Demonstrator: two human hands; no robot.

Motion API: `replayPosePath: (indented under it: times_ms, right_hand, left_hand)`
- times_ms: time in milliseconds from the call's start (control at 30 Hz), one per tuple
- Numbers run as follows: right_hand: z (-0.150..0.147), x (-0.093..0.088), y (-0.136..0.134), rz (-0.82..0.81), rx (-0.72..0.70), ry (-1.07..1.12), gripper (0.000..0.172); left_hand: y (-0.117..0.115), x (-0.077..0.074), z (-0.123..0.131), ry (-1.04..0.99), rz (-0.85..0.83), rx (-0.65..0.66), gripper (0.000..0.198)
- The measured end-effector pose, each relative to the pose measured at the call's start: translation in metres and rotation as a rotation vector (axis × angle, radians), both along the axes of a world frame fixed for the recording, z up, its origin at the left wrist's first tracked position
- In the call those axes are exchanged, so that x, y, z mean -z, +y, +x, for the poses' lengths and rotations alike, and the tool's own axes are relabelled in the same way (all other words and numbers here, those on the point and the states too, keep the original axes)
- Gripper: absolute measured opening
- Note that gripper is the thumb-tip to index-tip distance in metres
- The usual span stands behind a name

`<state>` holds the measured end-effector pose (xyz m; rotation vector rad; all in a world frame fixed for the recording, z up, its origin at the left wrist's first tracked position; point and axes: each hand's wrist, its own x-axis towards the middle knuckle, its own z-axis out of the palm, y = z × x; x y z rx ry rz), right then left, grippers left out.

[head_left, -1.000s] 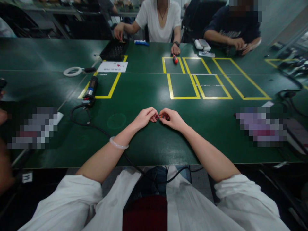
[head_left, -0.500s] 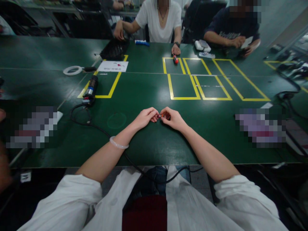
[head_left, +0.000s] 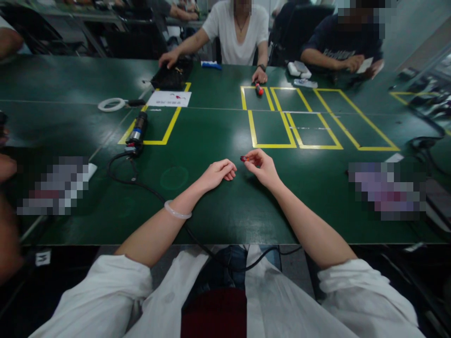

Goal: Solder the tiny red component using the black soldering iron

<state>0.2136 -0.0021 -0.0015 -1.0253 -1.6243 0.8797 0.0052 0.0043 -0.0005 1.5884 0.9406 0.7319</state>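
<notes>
Between the thumb and fingertips of my right hand (head_left: 261,165) is a small red-and-black part (head_left: 244,159), too small to name. It is raised a little over the green table (head_left: 229,211). My left hand (head_left: 219,173) is closed just to the left, its fingers curled inward and the thumb against them; whatever they may hold is hidden. A gap separates the two hands. Beyond them, a red-and-black object (head_left: 259,89) lies at a yellow-taped rectangle, touched by the hand (head_left: 260,75) of a person opposite.
A black cylindrical tool (head_left: 138,129) with a cable (head_left: 155,192) lies left; the cable runs under my left arm. Farther back are a white sheet (head_left: 169,98), a black tray (head_left: 172,75) and a white coil (head_left: 111,104). Blurred items (head_left: 385,190) lie at both sides. People sit opposite.
My hands have come apart. The right hand has lifted the small part away from the left hand. Across the table, the person's other hand has reached over the black tray.
</notes>
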Motion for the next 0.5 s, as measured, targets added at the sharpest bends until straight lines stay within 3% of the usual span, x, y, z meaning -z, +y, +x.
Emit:
replayPosePath:
  times_ms: [100, 167, 267, 333, 433, 500]
  right_hand:
    - [-0.001, 0.004, -0.001, -0.018, -0.023, 0.033, 0.024]
    - [-0.002, 0.007, -0.002, -0.045, -0.030, 0.027, 0.024]
    - [-0.004, 0.011, -0.003, -0.064, -0.054, 0.019, 0.022]
    - [-0.005, 0.013, -0.004, -0.068, -0.070, 0.013, 0.020]
    - [-0.007, 0.014, -0.005, -0.066, -0.087, 0.003, 0.019]
    - [-0.007, 0.014, -0.005, -0.063, -0.092, -0.005, 0.018]
  left_hand:
    - [0.003, -0.005, -0.006, 0.076, 0.068, -0.012, 0.034]
    - [0.012, -0.014, -0.023, 0.200, 0.207, -0.106, 0.030]
    - [0.036, -0.030, -0.074, 0.503, 0.491, -0.417, 0.028]
    - [0.053, -0.039, -0.122, 0.771, 0.593, -0.633, 0.043]
    - [0.071, -0.044, -0.196, 1.102, 0.497, -0.779, 0.078]
    - [0.077, -0.042, -0.236, 1.272, 0.305, -0.738, 0.078]
